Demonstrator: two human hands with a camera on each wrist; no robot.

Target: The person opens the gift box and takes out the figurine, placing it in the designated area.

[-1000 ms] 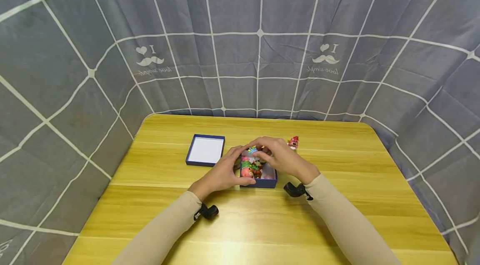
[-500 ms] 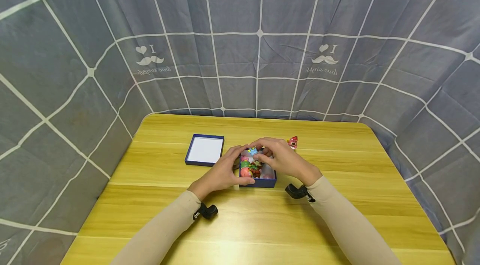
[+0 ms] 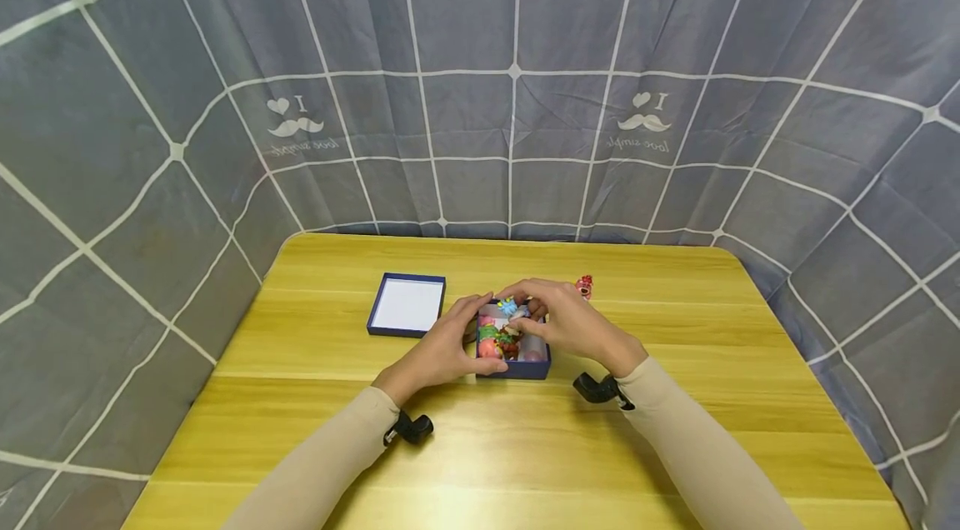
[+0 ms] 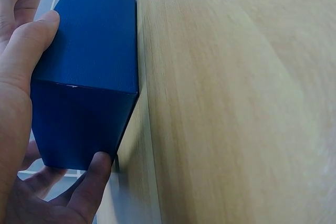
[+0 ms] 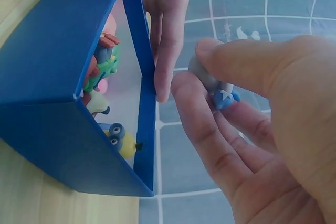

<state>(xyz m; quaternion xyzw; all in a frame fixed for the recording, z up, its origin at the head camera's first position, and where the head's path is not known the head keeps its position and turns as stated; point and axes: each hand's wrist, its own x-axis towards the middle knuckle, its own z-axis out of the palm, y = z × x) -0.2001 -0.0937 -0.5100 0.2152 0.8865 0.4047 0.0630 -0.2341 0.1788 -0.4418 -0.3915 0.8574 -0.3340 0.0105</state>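
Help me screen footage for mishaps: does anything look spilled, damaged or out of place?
Nothing looks spilled. The blue box has a small pale mark on one edge, possibly wear, and the lettering on the grey curtain reads backwards, as if mirrored.

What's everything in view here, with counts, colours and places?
Table: one, yellow, bottom of head view.
Box: one, blue, on table.
Lid: one, blue, white inside, left of box.
Toys: several, count unclear, mixed colours, inside box.
Held toy: one, grey and blue, by box opening.
Loose toy: one, pinkish-red, on table, right of box.
Curtain: at least one, grey, around table.
Wrist mounts: two, black, one per side.
Sleeves: two, beige, lower left and right.
Left grip: one, bare, holding box.
Right grip: one, bare, pinching held toy.
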